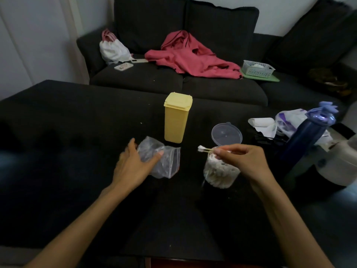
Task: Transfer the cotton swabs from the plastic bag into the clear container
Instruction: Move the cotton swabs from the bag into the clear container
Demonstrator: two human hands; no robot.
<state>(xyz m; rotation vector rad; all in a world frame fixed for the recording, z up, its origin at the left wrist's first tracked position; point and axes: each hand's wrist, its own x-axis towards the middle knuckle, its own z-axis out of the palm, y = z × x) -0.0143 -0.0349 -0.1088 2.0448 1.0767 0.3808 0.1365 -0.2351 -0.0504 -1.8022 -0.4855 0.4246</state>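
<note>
A clear zip plastic bag (164, 161) lies on the dark table surface (77, 151) in front of me. My left hand (133, 165) grips its left side, thumb on top. To the right stands the clear container (220, 173), filled with cotton swabs. My right hand (243, 157) hovers over its mouth and pinches a couple of cotton swabs (204, 149), their white tips pointing left. The container's clear round lid (226, 134) lies just behind it.
A yellow lidded box (176, 118) stands behind the bag. At the right are a dark blue bottle (307, 140), a white roll (260, 121) and a plastic shopping bag (289, 120). A sofa behind holds a pink garment (189, 57), a basket (257, 68) and phones.
</note>
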